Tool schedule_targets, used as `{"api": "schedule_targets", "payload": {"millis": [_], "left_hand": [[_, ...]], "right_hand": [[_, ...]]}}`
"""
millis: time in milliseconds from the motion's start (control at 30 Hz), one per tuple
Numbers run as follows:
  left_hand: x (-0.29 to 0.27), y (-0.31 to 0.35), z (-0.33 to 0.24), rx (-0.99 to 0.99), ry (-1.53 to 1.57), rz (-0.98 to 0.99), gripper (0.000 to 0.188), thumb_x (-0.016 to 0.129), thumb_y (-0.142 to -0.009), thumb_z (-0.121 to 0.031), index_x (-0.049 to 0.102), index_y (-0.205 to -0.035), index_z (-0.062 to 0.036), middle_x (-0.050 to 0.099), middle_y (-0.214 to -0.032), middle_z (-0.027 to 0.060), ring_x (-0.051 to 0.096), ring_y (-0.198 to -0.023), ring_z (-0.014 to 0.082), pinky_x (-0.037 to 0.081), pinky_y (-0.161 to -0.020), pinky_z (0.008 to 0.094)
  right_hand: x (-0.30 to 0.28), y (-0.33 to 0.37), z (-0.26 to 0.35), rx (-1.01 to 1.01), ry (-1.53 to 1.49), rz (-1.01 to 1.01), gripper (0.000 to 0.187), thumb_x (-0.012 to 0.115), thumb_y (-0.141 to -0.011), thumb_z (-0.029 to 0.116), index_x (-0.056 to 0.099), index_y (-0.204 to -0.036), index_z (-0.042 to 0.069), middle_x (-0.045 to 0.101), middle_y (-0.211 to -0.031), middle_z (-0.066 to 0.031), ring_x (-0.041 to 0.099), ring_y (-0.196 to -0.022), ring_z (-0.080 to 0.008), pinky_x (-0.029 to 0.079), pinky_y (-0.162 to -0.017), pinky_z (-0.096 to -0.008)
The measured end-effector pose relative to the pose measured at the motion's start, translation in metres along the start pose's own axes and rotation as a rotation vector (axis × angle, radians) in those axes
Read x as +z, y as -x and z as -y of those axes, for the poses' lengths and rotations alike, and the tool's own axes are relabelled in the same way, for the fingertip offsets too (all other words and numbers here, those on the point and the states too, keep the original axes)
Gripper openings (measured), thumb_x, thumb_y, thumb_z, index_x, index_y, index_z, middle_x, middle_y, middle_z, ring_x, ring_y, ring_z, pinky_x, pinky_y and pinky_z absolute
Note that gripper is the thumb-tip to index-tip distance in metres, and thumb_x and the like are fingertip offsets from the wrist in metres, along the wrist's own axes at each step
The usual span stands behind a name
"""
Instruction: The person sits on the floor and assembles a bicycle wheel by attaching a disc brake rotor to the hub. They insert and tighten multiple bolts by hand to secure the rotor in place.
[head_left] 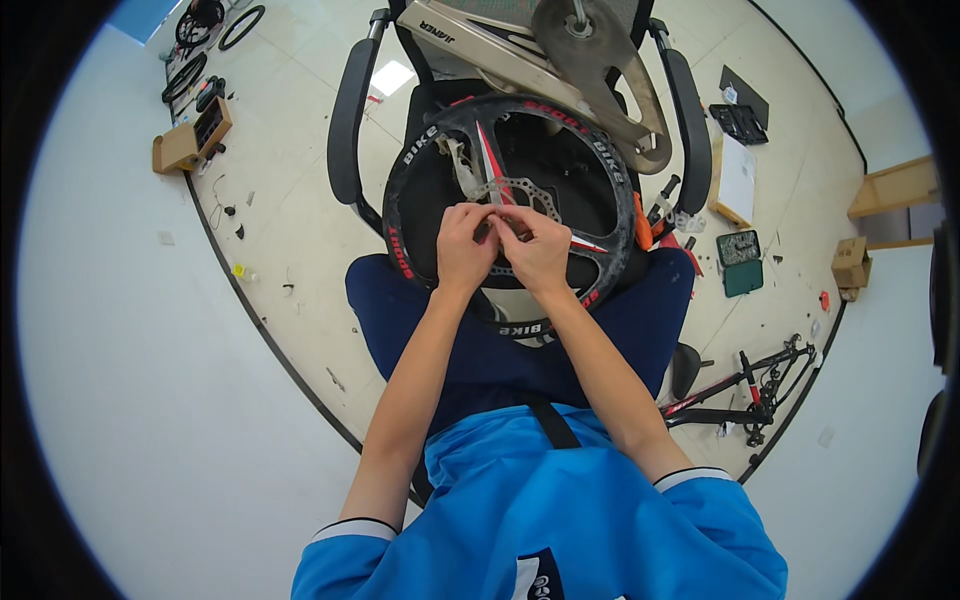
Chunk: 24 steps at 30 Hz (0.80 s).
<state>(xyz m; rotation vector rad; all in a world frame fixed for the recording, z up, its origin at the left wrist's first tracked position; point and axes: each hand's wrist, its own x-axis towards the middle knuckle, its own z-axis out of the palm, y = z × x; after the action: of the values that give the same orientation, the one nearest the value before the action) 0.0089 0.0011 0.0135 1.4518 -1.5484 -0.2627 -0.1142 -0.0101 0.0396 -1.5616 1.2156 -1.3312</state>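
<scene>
Far to the left of the bicycle wheel (505, 215) sat a cardboard box (180, 147) with spare tyres (187, 77) beyond it. The wheel itself, black with red spokes, leaned from the person's lap onto a black office chair (350, 120). At its hub the left hand (464, 248) and right hand (540, 250) met, fingers pinched closed on something small beside the brake disc (518, 192); what exactly they held could not be told. Right of the wheel lay a green tray (742, 264) and a bicycle frame (745, 390).

Brown cardboard box (850, 263) far right, open brown box (178, 148) upper left
</scene>
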Motion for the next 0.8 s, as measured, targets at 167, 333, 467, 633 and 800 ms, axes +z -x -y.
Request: {"api": "schedule_targets", "payload": {"millis": [167,333,467,633,800], "left_hand": [[-0.004,0.001,0.009,0.066,-0.025,0.071,0.022,0.075,-0.079,-0.001,0.075,-0.101,-0.003,0.067,-0.097,0.009,0.062,-0.094,0.0308,0.053,-0.08,0.0397],[-0.006,-0.002,0.005,0.013,-0.042,0.087,0.016,0.077,-0.079,-0.004,0.073,-0.095,-0.0022,0.066,-0.096,0.0089,0.062,-0.093,0.0311,0.053,-0.08,0.0398],[-0.003,-0.006,0.002,0.027,-0.062,0.102,0.017,0.077,-0.081,-0.005,0.067,-0.093,-0.002,0.064,-0.092,0.0111,0.061,-0.092,0.0316,0.051,-0.078,0.0415],[0.004,-0.009,-0.003,0.203,-0.386,0.106,0.021,0.075,-0.087,-0.017,0.059,-0.083,-0.0055,0.056,-0.082,0.0095,0.057,-0.08,0.0288,0.045,-0.073,0.0399],[0.001,-0.012,0.009,0.376,-0.518,0.156,0.024,0.073,-0.09,-0.021,0.056,-0.079,-0.0078,0.052,-0.079,0.0079,0.054,-0.076,0.026,0.041,-0.068,0.0384]], "right_hand": [[-0.005,-0.001,-0.001,-0.051,0.071,0.114,0.024,0.072,-0.087,0.0,0.078,-0.108,0.007,0.072,-0.071,-0.0074,0.062,-0.055,-0.0084,0.046,-0.053,-0.0236],[-0.011,-0.001,0.016,0.004,0.027,0.139,0.026,0.067,-0.084,-0.002,0.077,-0.106,0.007,0.074,-0.078,-0.0121,0.069,-0.059,-0.0173,0.052,-0.057,-0.0278],[-0.025,-0.008,0.024,0.057,-0.085,0.06,0.024,0.067,-0.088,-0.003,0.077,-0.108,0.005,0.073,-0.077,-0.0045,0.064,-0.058,-0.0069,0.048,-0.054,-0.022],[-0.072,-0.017,0.01,0.21,-0.168,-0.114,0.014,0.07,-0.093,0.002,0.078,-0.105,0.005,0.066,-0.066,0.0026,0.057,-0.054,-0.002,0.042,-0.051,-0.0185],[-0.111,0.002,-0.008,0.249,-0.132,-0.161,0.015,0.069,-0.092,-0.001,0.077,-0.104,0.002,0.071,-0.078,0.0008,0.054,-0.056,-0.0003,0.038,-0.05,-0.0171]]}}
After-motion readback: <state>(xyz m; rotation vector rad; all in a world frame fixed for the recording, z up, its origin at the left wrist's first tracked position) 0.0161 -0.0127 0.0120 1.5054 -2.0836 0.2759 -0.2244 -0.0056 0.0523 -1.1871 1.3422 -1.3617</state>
